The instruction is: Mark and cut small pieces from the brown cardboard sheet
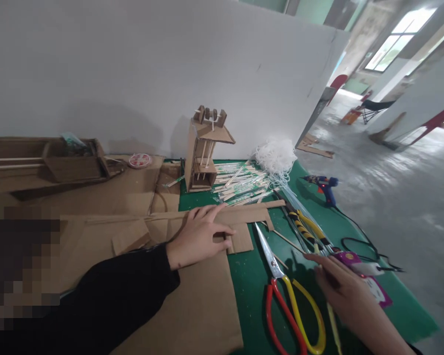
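My left hand [203, 236] lies with fingers spread on a narrow cardboard strip [246, 214], over a smaller cardboard piece [240, 239]. A thin wooden stick [286, 240] runs from near the strip to the fingertips of my right hand [346, 291]. That hand is partly closed, and its fingers seem to pinch the stick's end. A slim yellow tool [333, 328] passes beneath the right hand, its middle hidden. Between my hands lie large scissors [276, 276] with one red and one yellow handle, blades slightly apart.
A cardboard model [202, 158] stands behind my left hand. Wrapped sticks [240, 180], tangled white cord [276, 155], pliers [307, 227] and a blue glue gun [327, 187] with a cable lie on the green mat [249, 296]. A cardboard box [70, 165] sits left. The table edge is right.
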Demonstrator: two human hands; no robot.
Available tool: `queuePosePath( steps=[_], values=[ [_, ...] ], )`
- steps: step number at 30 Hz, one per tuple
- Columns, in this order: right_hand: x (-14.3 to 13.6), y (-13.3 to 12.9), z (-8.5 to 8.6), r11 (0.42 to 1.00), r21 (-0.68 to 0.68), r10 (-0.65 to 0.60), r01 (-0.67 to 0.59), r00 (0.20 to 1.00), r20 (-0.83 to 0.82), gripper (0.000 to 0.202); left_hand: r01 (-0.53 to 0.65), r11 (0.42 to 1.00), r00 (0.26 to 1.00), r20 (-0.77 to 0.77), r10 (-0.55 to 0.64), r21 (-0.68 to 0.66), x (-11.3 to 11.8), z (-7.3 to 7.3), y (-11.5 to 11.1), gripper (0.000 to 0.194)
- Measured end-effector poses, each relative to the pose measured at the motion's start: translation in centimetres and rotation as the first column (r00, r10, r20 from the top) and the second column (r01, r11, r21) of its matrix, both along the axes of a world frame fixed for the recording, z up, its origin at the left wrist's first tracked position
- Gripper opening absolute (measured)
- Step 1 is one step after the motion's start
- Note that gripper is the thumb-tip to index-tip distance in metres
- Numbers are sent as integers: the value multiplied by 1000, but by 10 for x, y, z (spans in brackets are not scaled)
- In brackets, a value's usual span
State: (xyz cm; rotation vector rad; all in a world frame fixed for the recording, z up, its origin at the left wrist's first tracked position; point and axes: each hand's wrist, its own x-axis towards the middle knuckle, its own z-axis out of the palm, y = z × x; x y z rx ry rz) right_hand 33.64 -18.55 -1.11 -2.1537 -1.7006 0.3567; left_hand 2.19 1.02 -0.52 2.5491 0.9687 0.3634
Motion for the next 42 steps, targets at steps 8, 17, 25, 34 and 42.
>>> queuePosePath(
  steps=[8,17,25,34,42],
  values=[
    [-45,56,51,993,112,95,40,299,-949,17,-8,999,1000,-28,7,-51,4,5,5,23],
    [-118,102,45,977,157,211,-144,570,-794,63,12,996,1000,-26,-15,-90,5,4,13,24],
    [-137,116,19,926,220,377,-308,794,-477,62,38,994,999,-17,-40,-101,4,2,17,26],
    [-145,124,-7,906,286,381,-313,896,-226,43,44,996,998,-30,-47,-72,4,-2,17,25],
    [-145,125,-9,878,305,423,-369,896,-135,40,42,997,999,-30,-44,-65,4,0,17,24]
  ],
)
